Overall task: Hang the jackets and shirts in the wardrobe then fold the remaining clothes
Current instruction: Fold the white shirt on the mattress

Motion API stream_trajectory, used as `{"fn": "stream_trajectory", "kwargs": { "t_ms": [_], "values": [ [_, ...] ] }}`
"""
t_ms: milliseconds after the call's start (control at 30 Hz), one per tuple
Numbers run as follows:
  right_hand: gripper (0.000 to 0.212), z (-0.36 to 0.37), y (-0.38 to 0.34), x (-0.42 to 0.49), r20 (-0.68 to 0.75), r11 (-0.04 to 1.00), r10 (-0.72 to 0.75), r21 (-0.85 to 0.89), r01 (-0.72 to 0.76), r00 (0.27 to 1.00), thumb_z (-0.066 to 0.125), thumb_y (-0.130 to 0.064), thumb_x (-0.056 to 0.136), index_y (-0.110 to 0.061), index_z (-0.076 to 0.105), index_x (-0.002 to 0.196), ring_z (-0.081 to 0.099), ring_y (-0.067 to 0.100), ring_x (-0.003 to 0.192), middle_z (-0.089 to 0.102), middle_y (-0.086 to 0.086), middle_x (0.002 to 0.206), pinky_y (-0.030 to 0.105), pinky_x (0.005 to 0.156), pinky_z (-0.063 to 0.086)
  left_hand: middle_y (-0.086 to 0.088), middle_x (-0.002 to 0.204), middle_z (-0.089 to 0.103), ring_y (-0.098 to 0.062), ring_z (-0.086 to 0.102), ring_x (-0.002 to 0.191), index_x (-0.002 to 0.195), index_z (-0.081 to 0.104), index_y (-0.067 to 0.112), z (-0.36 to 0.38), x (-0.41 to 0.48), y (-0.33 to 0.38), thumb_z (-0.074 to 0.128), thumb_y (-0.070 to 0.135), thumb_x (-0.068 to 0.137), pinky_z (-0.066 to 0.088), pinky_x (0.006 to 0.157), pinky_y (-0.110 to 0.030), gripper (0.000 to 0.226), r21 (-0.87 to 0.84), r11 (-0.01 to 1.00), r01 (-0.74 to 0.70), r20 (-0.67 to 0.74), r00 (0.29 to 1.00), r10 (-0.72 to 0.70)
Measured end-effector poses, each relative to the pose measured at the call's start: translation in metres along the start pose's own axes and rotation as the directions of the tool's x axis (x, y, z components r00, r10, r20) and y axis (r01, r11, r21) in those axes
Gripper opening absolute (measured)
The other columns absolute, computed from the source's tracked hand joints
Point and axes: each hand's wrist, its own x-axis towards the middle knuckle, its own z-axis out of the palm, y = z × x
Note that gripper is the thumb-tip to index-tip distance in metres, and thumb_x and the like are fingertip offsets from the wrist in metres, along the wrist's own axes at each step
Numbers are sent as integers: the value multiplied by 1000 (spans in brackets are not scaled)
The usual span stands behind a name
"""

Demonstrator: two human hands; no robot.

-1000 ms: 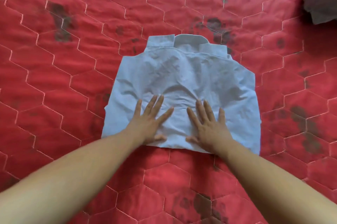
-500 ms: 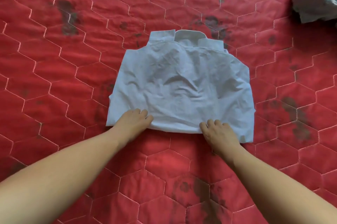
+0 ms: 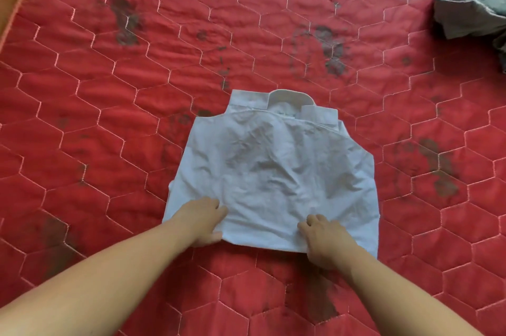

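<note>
The red quilt (image 3: 109, 144) carries a folded white shirt (image 3: 273, 171) at centre, collar on the far side. A grey garment (image 3: 473, 7) lies far right. The left hand (image 3: 200, 219) and the right hand (image 3: 324, 240) each grip the shirt's near edge, fingers curled.

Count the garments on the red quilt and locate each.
2. A folded blue shirt lies in the middle; a crumpled grey garment sits top right, cut off by the frame, so more may be hidden.

A red quilted bed (image 3: 109, 144) carries a folded white shirt (image 3: 273, 171) mid-surface — a crumpled grey garment (image 3: 473, 4) far right.
</note>
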Motion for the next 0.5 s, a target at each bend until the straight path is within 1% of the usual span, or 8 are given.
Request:
{"fn": "stream_trajectory", "kwargs": {
  "t_ms": [67, 133, 167, 233, 267, 300, 400, 500],
  "values": [
    [45, -20, -4, 17, -98, 1000, 7, -19, -9, 995, 46, -22, 87, -21, 46, 133, 45, 31, 121, 46, 7, 131, 42, 90, 42, -4, 111, 54, -29, 56, 103, 120, 58, 20, 1, 2, -9, 59, 49, 84, 49, 81, -41, 46, -42, 993, 106, -240, 964, -113],
    [44, -46, -9, 41, -189, 998, 22, -56, -33, 982, 47, -23, 90, -19, 45, 134, 45, 34, 123, 43, 10, 136, 45, 91, 43, -7, 113, 55, -31, 55, 103, 109, 63, 21, 0, 2, -22, 76, 43, 72, 51, 79, -44, 46, -81, 966, 247, -396, 881, -259],
    [43, -61, -13, 53, -214, 996, 29, -78, -47, 976, 47, -23, 92, -19, 44, 135, 45, 34, 125, 41, 11, 138, 46, 92, 43, -10, 125, 50, -32, 51, 113, 112, 60, 24, 1, 0, -28, 80, 41, 69, 49, 84, -47, 51, -153, 940, 306, -401, 850, -342],
    [41, -88, -23, 78, -264, 987, 25, -147, -66, 964, 48, -22, 93, -19, 43, 134, 47, 33, 124, 41, 10, 138, 45, 92, 44, -11, 148, 27, -32, 32, 135, 130, 44, 32, 4, -4, -38, 76, 39, 77, 41, 99, -52, 61, -348, 859, 376, -316, 815, -485],
    [42, -101, -29, 90, -289, 981, 21, -176, -75, 957, 49, -22, 92, -19, 43, 134, 49, 32, 123, 41, 10, 137, 45, 92, 46, -10, 150, 20, -33, 29, 137, 136, 37, 34, 6, -4, -43, 73, 37, 82, 41, 101, -52, 65, -460, 799, 389, -258, 802, -539],
    [45, -115, -37, 100, -305, 975, 22, -202, -87, 952, 52, -22, 91, -18, 42, 136, 50, 32, 122, 42, 9, 137, 44, 89, 47, -9, 147, 20, -34, 31, 135, 140, 33, 32, 6, -5, -46, 72, 34, 85, 43, 100, -50, 68, -556, 738, 383, -217, 790, -573],
    [50, -149, -68, 129, -386, 948, -22, -302, -104, 922, 56, -18, 88, -16, 42, 137, 52, 33, 116, 43, 11, 136, 43, 80, 45, -9, 138, 36, -35, 45, 124, 148, 29, 26, 4, -5, -54, 70, 24, 89, 46, 94, -44, 72, -744, 612, 267, -211, 776, -594],
    [48, -176, -106, 155, -453, 899, -239, -438, 20, 859, 52, -10, 87, -13, 45, 134, 51, 35, 115, 45, 14, 134, 43, 79, 47, -10, 127, 56, -36, 56, 115, 143, 31, 23, -2, -1, -63, 70, 24, 86, 45, 85, -38, 69, -898, 418, 137, -161, 782, -602]
  ]
}}
